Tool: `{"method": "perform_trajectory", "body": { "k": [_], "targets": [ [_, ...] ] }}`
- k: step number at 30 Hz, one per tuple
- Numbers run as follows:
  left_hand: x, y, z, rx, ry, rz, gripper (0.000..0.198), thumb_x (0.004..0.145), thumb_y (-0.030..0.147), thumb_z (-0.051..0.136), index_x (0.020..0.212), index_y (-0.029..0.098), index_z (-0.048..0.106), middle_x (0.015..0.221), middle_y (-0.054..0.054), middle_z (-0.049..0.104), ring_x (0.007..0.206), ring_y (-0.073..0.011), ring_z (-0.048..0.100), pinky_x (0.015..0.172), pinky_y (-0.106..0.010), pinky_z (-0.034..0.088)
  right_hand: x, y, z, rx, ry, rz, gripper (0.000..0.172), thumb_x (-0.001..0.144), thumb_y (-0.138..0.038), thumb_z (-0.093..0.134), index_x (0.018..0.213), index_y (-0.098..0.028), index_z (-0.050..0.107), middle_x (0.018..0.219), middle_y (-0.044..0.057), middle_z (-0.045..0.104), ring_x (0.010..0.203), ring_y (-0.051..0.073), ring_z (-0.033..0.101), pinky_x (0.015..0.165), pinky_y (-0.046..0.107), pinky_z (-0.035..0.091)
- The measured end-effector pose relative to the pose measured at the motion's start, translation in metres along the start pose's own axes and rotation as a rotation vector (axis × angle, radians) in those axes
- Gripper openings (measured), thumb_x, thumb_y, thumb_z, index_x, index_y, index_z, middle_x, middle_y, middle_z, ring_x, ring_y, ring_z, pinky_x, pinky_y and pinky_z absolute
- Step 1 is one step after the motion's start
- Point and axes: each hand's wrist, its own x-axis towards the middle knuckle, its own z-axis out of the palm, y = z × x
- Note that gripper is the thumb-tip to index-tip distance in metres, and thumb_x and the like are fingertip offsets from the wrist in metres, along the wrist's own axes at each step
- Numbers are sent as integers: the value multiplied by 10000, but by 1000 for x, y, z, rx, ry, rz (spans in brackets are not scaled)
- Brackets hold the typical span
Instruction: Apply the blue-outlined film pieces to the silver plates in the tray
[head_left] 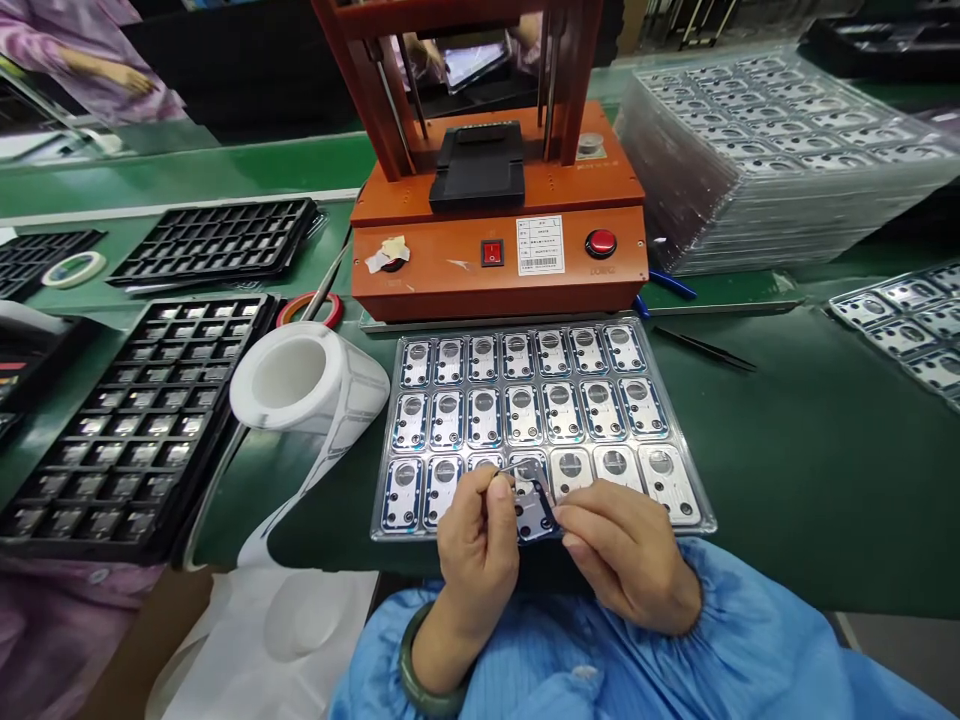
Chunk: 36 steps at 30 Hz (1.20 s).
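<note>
Between my two hands is a small metal plate with round holes and a dark blue edge, tilted above the front row of a clear plastic tray. My left hand pinches its left side between thumb and fingers. At the right edge, the fingers of my right hand close on the plate or on a thin film along it; which one I cannot make out. Several like plates lie in the tray's pockets, most with blue edges. A few at the front right show plain silver.
An orange press with a red button stands behind the tray. Left are a white label roll and black trays of small parts. Tweezers and a tall stack of clear trays are right. A co-worker's arm shows far left.
</note>
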Motion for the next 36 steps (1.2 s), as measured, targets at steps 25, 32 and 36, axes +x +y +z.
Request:
{"method": "perform_trajectory", "body": {
  "k": [25, 32, 36],
  "targets": [
    [-3, -2, -1, -275, -129, -165, 194, 902, 205, 463, 723, 194, 538, 567, 53, 506, 472, -74, 454, 456, -169, 380, 14, -1, -7, 480, -204, 501, 186, 892, -244, 529, 720, -177, 556, 637, -21, 516, 567, 100, 474, 528, 226, 385],
    [-1, 1, -4, -264, -259, -96, 210, 874, 201, 490, 669, 192, 536, 491, 58, 495, 418, -77, 453, 436, -183, 374, 20, 1, -12, 570, -178, 670, 215, 885, -258, 530, 690, -175, 569, 610, -22, 521, 553, 103, 484, 506, 223, 400],
    [1, 2, -2, -242, -254, -37, 207, 852, 185, 501, 649, 191, 541, 470, 62, 500, 387, -68, 443, 411, -177, 351, 20, 2, -12, 648, -192, 698, 209, 877, -280, 535, 698, -174, 561, 609, -26, 506, 537, 99, 472, 491, 220, 394]
  ]
}}
